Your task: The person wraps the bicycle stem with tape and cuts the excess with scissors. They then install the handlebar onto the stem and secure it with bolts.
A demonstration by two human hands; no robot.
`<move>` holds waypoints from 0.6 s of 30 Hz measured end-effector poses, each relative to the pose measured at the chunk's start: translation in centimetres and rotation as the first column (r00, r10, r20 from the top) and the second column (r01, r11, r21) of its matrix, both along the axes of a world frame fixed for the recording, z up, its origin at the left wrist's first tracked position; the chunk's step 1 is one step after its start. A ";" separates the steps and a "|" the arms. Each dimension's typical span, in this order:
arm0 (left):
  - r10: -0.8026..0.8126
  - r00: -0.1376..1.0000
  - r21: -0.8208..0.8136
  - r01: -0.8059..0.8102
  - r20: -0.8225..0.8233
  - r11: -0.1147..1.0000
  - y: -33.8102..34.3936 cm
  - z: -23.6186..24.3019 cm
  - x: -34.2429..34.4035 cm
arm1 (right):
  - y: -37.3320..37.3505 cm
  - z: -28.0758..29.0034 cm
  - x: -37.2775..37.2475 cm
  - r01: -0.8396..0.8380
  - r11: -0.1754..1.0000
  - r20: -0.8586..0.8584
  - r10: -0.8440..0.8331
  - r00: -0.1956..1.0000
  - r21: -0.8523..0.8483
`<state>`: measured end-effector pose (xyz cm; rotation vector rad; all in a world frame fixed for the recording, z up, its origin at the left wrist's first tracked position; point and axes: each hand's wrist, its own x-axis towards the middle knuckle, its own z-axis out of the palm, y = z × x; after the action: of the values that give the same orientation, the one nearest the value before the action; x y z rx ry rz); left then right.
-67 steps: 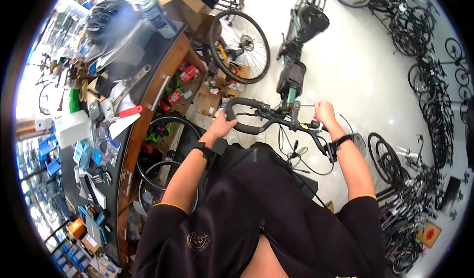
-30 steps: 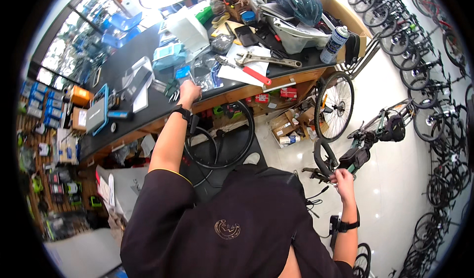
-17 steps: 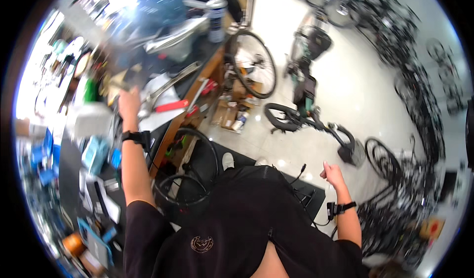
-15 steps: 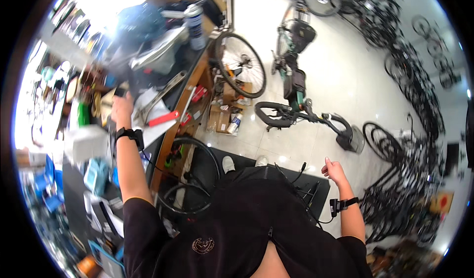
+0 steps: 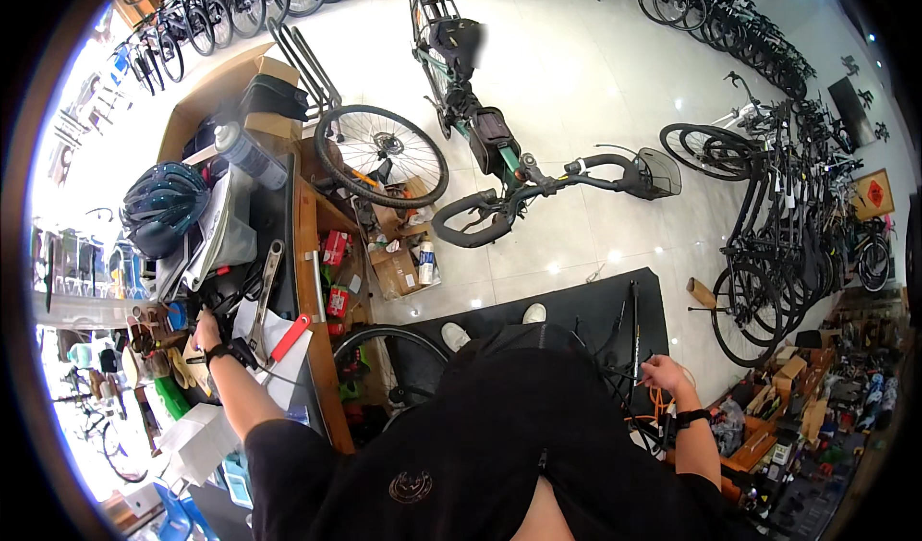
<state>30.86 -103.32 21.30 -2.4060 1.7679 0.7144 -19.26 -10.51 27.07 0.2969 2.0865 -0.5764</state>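
My left hand (image 5: 206, 332) reaches onto the cluttered workbench at the left. Its fingers close among dark items beside a tangle of black cable (image 5: 242, 289); what they hold, if anything, is hidden. Right of that hand lie a large metal wrench (image 5: 267, 296) and a red-handled tool (image 5: 290, 337) on white paper (image 5: 274, 373). A dark bicycle helmet (image 5: 165, 200) sits farther back on the bench. My right hand (image 5: 665, 373) hangs out to the right, fingers curled with nothing visible in them, above an orange cable (image 5: 659, 407) and a dark upright stand (image 5: 634, 339).
A spray can (image 5: 252, 157) stands at the bench's far end. Beyond it are a loose wheel (image 5: 382, 157) and cardboard boxes (image 5: 396, 270). A green bicycle (image 5: 495, 152) stands on the pale floor ahead. Rows of bicycles (image 5: 768, 215) line the right side. A black mat (image 5: 567, 296) lies underfoot.
The view has turned and shifted, showing more of the right side. My left hand now sits by the black cable. My right hand's fingers have curled in, its thumb no longer raised.
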 end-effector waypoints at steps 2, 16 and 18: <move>0.300 0.868 0.025 -0.316 -0.395 0.948 2.5 2.3 -1.3 | 0.0 -0.3 -0.2 -0.026 0.999 -0.009 0.026 1.000 0.032; -0.157 -0.217 -0.202 0.199 -0.963 0.959 39.9 20.7 -29.9 | -18.7 4.8 -16.9 -0.809 0.588 -0.439 0.722 0.536 -0.020; -0.052 -0.306 -0.142 0.281 -0.950 0.949 43.4 20.8 -34.1 | -22.0 7.8 -17.4 -0.876 0.452 -0.498 0.728 0.471 -0.168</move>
<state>-3.26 -59.96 42.12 -0.7726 1.8873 3.2665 -36.64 -32.51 34.91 -1.1414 2.0524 -0.4349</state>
